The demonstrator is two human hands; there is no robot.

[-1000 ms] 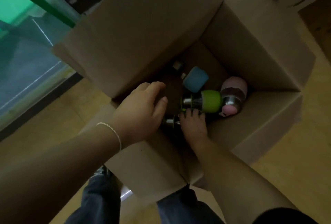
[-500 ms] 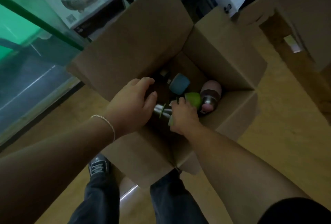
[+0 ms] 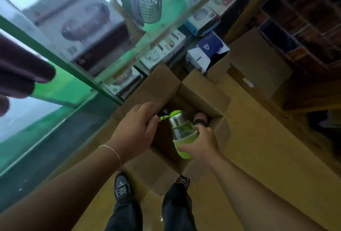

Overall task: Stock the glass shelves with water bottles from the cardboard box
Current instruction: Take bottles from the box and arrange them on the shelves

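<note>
My right hand (image 3: 202, 144) grips a green and steel water bottle (image 3: 180, 129) by its green lower end and holds it tilted above the open cardboard box (image 3: 203, 90). My left hand (image 3: 135, 129) is just left of the bottle's cap. The cap's green strap (image 3: 163, 118) ends between its thumb and fingers. A pink bottle (image 3: 201, 118) lies inside the box, partly hidden behind my right hand. The glass shelf with a green edge (image 3: 60, 60) runs across the upper left.
Boxed goods (image 3: 77, 25) show through the glass, and a wire mesh holder (image 3: 149, 3) stands up top. Blurred dark items (image 3: 20, 71) sit at the left edge. More cardboard boxes (image 3: 258, 60) and wooden shelving (image 3: 304, 18) stand on the right. My shoes (image 3: 122, 186) touch the box.
My right hand has lifted the green bottle out of the box. My left hand left the flap and came to the bottle's strap. The camera tilted up, bringing the shelves into view.
</note>
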